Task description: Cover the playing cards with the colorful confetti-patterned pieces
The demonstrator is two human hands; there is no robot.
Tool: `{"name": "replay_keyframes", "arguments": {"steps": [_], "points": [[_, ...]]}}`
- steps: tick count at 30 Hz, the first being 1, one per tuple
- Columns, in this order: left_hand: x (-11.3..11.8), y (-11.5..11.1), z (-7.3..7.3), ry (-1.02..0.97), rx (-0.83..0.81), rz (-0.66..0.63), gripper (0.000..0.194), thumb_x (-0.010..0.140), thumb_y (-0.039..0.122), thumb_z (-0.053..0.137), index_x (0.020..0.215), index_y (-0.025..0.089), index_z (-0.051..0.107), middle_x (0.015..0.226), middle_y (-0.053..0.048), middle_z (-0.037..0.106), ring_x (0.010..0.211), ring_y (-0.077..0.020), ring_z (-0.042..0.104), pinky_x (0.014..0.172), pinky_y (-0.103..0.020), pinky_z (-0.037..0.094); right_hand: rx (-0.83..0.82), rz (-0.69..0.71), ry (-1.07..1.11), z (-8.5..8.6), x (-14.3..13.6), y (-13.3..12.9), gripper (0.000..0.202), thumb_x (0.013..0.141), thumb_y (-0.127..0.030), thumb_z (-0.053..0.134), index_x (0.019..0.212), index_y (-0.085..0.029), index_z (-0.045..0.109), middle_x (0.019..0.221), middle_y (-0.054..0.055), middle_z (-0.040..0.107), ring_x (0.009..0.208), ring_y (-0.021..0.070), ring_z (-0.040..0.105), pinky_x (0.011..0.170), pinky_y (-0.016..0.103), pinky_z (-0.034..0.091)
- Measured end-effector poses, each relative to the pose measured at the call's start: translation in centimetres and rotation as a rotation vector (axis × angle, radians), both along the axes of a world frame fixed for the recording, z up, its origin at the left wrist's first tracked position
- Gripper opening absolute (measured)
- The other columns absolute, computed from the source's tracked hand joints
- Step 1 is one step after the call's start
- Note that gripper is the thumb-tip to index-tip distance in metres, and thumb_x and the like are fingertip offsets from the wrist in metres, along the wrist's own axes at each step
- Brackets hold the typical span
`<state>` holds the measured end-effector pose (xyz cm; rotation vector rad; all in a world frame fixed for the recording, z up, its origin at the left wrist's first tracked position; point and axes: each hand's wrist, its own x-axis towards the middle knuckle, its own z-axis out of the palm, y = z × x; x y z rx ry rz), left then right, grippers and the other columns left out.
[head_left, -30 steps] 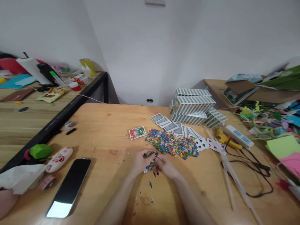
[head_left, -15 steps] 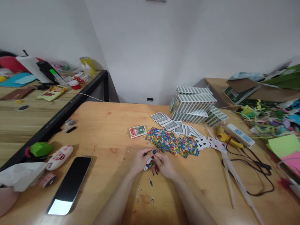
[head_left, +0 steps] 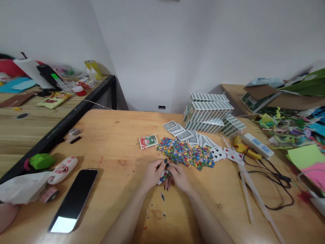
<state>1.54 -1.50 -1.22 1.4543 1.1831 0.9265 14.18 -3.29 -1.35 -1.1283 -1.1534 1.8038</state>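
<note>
Close together over the front middle of the table, both my hands are closed around a playing card with red marks and a colourful edge. My left hand grips it from the left, thumb on top. From the right, my right hand pinches it near the upper end, other fingers curled below. Most of the card is hidden by the fingers. Just beyond lie colourful patterned cards, overlapping in a spread. Behind these are grey-backed cards. A red and green card box lies to their left.
Striped card boxes are stacked at the back. To the right lie a yellow glue gun, its black cable, glue sticks and a power strip. A phone lies at left. Small dark scraps are scattered before my hands.
The whole view has shifted slightly. My left thumb has moved a little over the card, and my fingers have closed more over it, so less of its face shows.
</note>
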Motion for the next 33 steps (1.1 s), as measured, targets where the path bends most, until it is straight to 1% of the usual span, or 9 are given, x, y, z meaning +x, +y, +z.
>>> {"name": "replay_keyframes", "arguments": {"steps": [3,9,16,19,21,24,27,30,33], "points": [[0.2,-0.2,0.2,0.070,0.064,0.007,0.033,0.080,0.038,0.044,0.075,0.013,0.064,0.060,0.000,0.057,0.056,-0.0105,0.048,0.053,-0.018,0.039,0.021,-0.025,-0.036,0.1,-0.1,-0.1,0.030,0.080,-0.045,0.036,0.083,-0.019,0.051,0.036,-0.006,0.052,0.028,0.0135,0.051,0.029,0.021,0.038],[0.5,-0.3,-0.4,0.173,0.115,0.044,0.033,0.080,0.037,0.043,0.066,0.014,0.061,0.054,0.002,0.053,0.050,-0.0087,0.044,0.047,-0.017,0.035,0.032,-0.035,-0.110,-0.1,-0.2,-0.2,0.017,0.078,-0.030,0.037,0.076,-0.020,0.051,0.035,-0.006,0.051,0.029,0.0139,0.053,0.029,0.020,0.038],[0.3,-0.1,-0.6,0.033,-0.006,0.069,0.036,0.078,0.043,0.047,0.066,0.012,0.062,0.053,0.002,0.053,0.048,-0.0084,0.044,0.046,-0.018,0.035,0.081,-0.011,0.063,-1.6,0.0,-0.8,0.019,0.076,-0.030,0.035,0.085,-0.018,0.048,0.040,-0.005,0.056,0.031,0.0140,0.053,0.035,0.024,0.043],[0.1,0.1,-0.6,-0.018,-0.073,0.072,0.038,0.075,0.045,0.049,0.063,0.011,0.062,0.051,0.002,0.052,0.046,-0.0076,0.042,0.043,-0.017,0.032,0.063,-0.088,0.147,-2.0,-0.1,-1.3,0.021,0.076,-0.031,0.036,0.092,-0.020,0.044,0.040,-0.006,0.055,0.033,0.0146,0.054,0.036,0.023,0.043],[0.0,0.2,-0.6,-0.041,-0.107,0.075,0.040,0.073,0.046,0.051,0.060,0.011,0.062,0.051,0.001,0.053,0.045,-0.0077,0.042,0.042,-0.018,0.032,0.044,-0.092,0.187,-1.7,-0.1,-1.5,0.021,0.074,-0.032,0.036,0.091,-0.020,0.043,0.040,-0.006,0.056,0.036,0.0156,0.057,0.038,0.024,0.044],[0.0,0.4,-0.5,-0.082,-0.148,0.082,0.040,0.071,0.048,0.054,0.062,0.010,0.064,0.053,0.000,0.057,0.046,-0.0089,0.045,0.043,-0.018,0.034,0.018,0.035,0.203,-0.6,0.0,-1.4,0.020,0.070,-0.031,0.035,0.080,-0.019,0.049,0.045,-0.001,0.059,0.047,0.0179,0.061,0.046,0.028,0.047],[0.0,0.6,-0.2,-0.114,-0.187,0.080,0.039,0.069,0.047,0.056,0.064,0.010,0.066,0.054,-0.001,0.060,0.047,-0.0095,0.046,0.044,-0.019,0.034,-0.002,0.044,0.160,0.4,0.2,-1.3,0.021,0.065,-0.032,0.036,0.072,-0.020,0.051,0.051,0.002,0.062,0.055,0.0199,0.063,0.051,0.030,0.049],[0.0,0.8,0.2,-0.148,-0.188,0.160,0.036,0.070,0.045,0.056,0.066,0.011,0.065,0.055,0.000,0.059,0.047,-0.0094,0.047,0.045,-0.019,0.035,0.033,0.012,0.205,0.5,0.3,-1.1,0.020,0.065,-0.034,0.039,0.067,-0.019,0.053,0.057,0.005,0.064,0.060,0.0212,0.064,0.054,0.032,0.049],[0.0,0.8,0.4,-0.184,-0.145,0.294,0.034,0.074,0.045,0.052,0.073,0.013,0.064,0.061,0.000,0.060,0.052,-0.0100,0.050,0.048,-0.019,0.038,0.062,-0.071,0.306,0.1,0.4,-0.9,0.025,0.068,-0.039,0.044,0.077,-0.018,0.055,0.060,0.005,0.065,0.056,0.0215,0.064,0.053,0.035,0.050]]}}
